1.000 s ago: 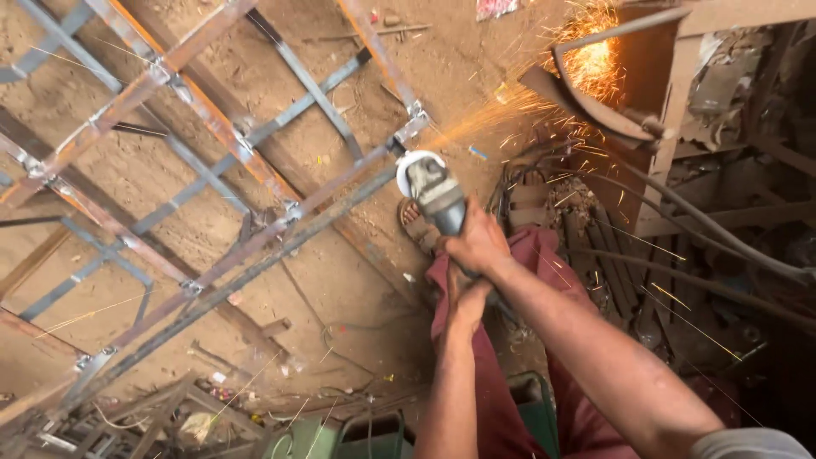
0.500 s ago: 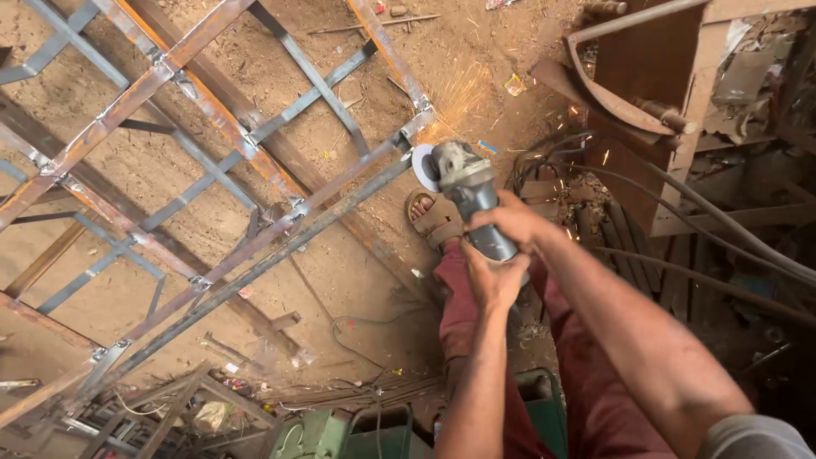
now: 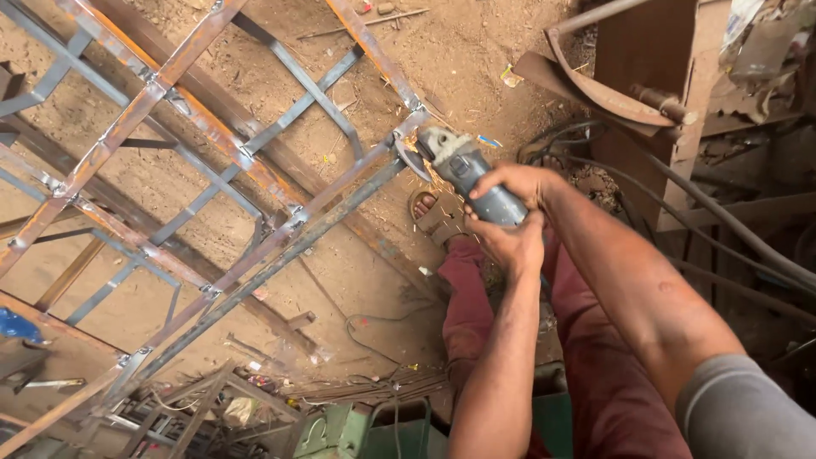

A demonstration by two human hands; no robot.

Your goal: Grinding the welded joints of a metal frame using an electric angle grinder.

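Both my hands grip a grey angle grinder [image 3: 463,170]. My right hand [image 3: 517,184] wraps the body from the far side; my left hand [image 3: 508,240] clasps its rear end from below. The grinder's disc [image 3: 410,158] touches a joint of a rusty steel lattice frame [image 3: 255,183], near its right corner. A few small sparks show at the disc. Below the tool I see my sandalled foot [image 3: 435,217] and maroon trousers [image 3: 595,374].
The frame slants across the sandy ground [image 3: 476,42]. A rusty metal stand with a curved bar [image 3: 633,89] and thick cables [image 3: 722,229] sit at right. Scrap metal and a green box [image 3: 374,429] lie at the bottom.
The heavy shower of sparks has died to a few. The grinder and both hands have shifted right and slightly up along the frame corner.
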